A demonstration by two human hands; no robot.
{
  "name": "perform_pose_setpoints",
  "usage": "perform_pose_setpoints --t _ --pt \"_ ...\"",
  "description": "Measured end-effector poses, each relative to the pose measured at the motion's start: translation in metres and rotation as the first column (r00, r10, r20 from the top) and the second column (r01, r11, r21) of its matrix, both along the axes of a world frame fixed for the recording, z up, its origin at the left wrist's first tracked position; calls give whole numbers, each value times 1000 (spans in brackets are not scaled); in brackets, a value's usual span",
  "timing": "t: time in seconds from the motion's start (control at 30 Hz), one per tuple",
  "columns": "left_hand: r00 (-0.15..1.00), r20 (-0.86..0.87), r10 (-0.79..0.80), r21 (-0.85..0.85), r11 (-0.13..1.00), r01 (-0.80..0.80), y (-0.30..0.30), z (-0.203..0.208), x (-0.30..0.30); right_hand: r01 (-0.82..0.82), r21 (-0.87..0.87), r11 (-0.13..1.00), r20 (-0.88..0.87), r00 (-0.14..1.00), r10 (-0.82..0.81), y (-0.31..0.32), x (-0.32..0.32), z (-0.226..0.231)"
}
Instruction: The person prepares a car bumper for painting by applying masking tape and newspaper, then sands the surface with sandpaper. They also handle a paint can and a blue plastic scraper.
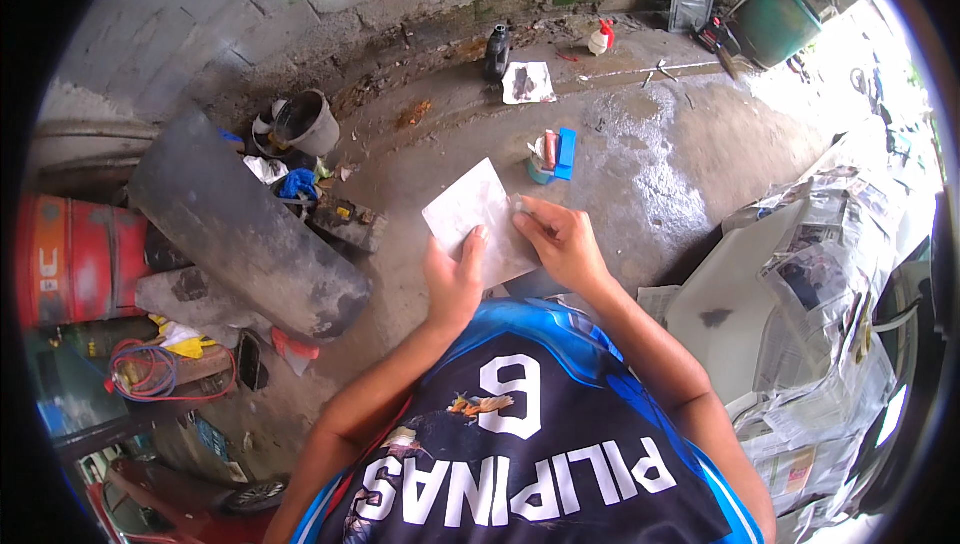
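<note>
A flat white square sheet (470,206), pale and faintly smudged, is held in front of my chest. My left hand (455,279) grips its lower left side, thumb lying on top and the other fingers hidden beneath. At the sheet's right edge is my right hand (565,244), its thumb and forefinger pinched together. Whether those fingertips hold the edge or some small greyish thing is too small to tell. Beyond my right hand, a teal tub (541,172) stands on the floor with a reddish-brown item and a blue block (567,153) at its top.
Car body panels covered with newspaper (800,264) stand close on my right. To the left lie a dark curved panel (250,224), a red drum (80,259) and a bucket (308,124). Near the block wall are a black bottle (497,54), a stained white sheet (528,83) and a green barrel (775,22).
</note>
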State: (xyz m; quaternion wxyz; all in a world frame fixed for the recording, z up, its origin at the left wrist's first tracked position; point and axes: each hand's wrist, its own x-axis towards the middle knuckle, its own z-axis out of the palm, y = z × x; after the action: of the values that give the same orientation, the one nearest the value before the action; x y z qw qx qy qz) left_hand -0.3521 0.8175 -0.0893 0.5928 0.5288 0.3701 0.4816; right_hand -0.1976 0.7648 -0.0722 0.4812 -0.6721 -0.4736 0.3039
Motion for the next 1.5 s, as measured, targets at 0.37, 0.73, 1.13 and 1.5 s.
perform_pose_setpoints --t 0.37,0.73,1.13,1.5 --pt "972 -157 -172 95 977 189 8 1 0 -232 -90 969 96 966 240 0 38 6" --pt "976 -181 -124 -113 988 105 -7 15 9 -207 -62 976 145 966 214 -8 39 13" --pt "999 -29 22 -20 1000 -23 -9 17 3 -23 -16 1000 -5 1000 23 -7 12 7" --pt "971 -163 -172 74 980 186 9 20 -20 -292 -100 951 184 934 306 1 27 18"
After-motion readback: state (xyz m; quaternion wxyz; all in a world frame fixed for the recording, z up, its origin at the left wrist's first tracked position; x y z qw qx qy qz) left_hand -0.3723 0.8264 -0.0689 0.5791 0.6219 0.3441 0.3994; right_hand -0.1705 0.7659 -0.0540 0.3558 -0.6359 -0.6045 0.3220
